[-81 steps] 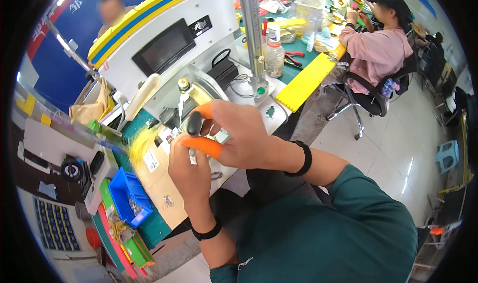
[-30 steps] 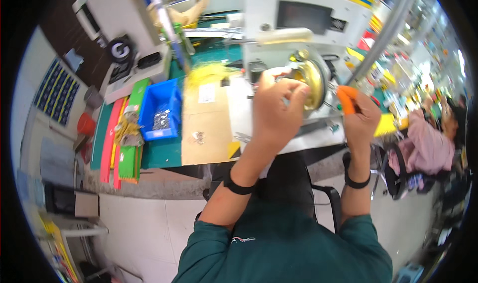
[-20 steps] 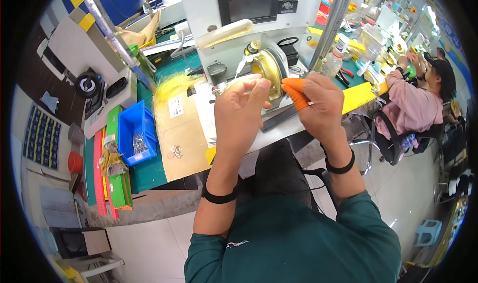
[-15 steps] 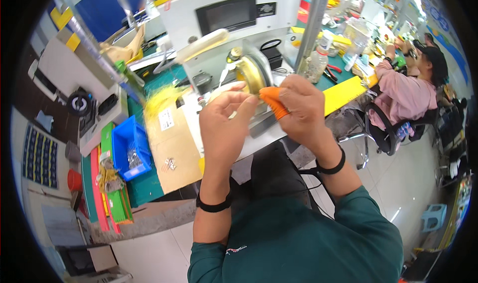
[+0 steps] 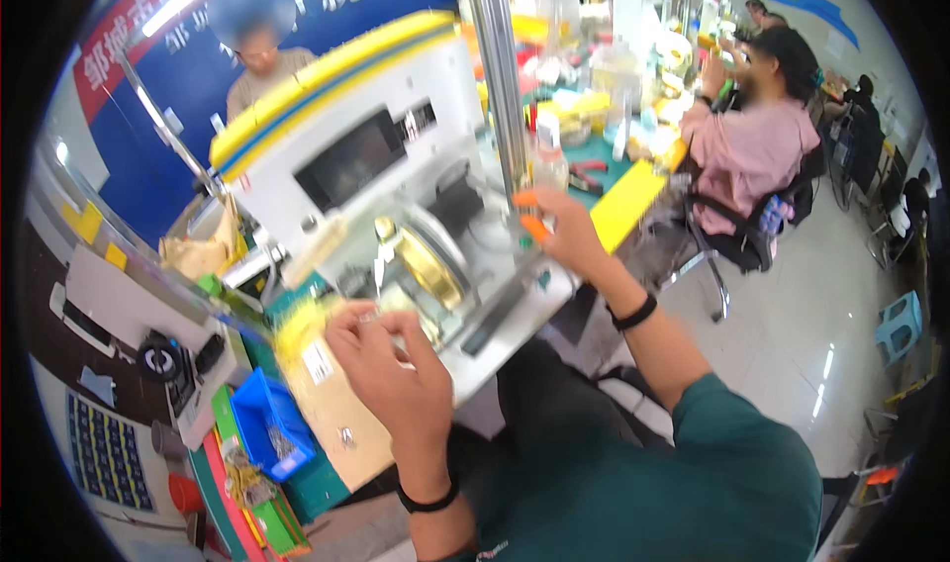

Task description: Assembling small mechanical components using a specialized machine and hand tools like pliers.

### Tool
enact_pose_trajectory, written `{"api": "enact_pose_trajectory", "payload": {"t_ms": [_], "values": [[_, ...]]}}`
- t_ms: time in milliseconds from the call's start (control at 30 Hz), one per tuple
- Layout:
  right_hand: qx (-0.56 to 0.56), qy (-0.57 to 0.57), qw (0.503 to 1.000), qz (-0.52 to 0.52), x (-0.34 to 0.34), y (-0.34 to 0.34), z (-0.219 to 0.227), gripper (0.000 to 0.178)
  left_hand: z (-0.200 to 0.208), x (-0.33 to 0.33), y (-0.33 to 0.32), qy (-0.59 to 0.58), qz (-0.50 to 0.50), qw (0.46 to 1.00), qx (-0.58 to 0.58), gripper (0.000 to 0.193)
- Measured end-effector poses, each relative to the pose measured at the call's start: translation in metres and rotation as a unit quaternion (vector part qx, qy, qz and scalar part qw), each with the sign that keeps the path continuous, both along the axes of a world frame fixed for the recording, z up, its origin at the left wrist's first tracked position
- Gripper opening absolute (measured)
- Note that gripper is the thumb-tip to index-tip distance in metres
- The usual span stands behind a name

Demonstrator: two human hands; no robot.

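A white machine (image 5: 341, 231) with a dark screen stands in front of me. On its lower tray is a gold-rimmed wheel (image 5: 427, 273). My left hand (image 5: 396, 369) is just left of the wheel, its fingers curled and pinched together. Whatever small thing may sit at those fingertips is too blurred to name. Beside the tray's right end, my right hand (image 5: 574, 234) has its thumb and forefinger apart with nothing between them. Orange covers (image 5: 534, 228) sheathe those fingertips. Below my left hand, small metal pieces (image 5: 345, 437) lie on a cardboard sheet (image 5: 366, 455).
A blue bin (image 5: 259, 404) of metal bits sits on the left of the green bench. Yellow fibres (image 5: 302, 327) lie behind the cardboard. A metal post (image 5: 498, 77) rises right of the machine, near red-handled pliers (image 5: 588, 176). A person in pink (image 5: 752, 146) sits at the right.
My hands have parted: the left moved down and left, the right moved away from the wheel and its fingers opened. The view has tilted up, showing a person behind the machine.
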State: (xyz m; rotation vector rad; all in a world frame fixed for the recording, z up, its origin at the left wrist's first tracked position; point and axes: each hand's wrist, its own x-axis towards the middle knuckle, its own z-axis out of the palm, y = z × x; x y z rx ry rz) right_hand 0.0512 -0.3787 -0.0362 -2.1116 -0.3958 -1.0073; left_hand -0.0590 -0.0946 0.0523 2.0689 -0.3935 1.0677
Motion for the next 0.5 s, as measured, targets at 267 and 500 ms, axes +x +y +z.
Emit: {"api": "enact_pose_trajectory", "payload": {"t_ms": [267, 500], "values": [[0.0, 0.249, 0.965, 0.082, -0.052, -0.034, 0.07, 0.029, -0.009, -0.006, 0.001, 0.071, -0.106, 0.99, -0.051, 0.006], [0.133, 0.054, 0.97, 0.196, -0.103, 0.029, 0.275, 0.036, 0.025, -0.023, 0.013, 0.084, -0.14, 0.98, -0.116, 0.007]]}}
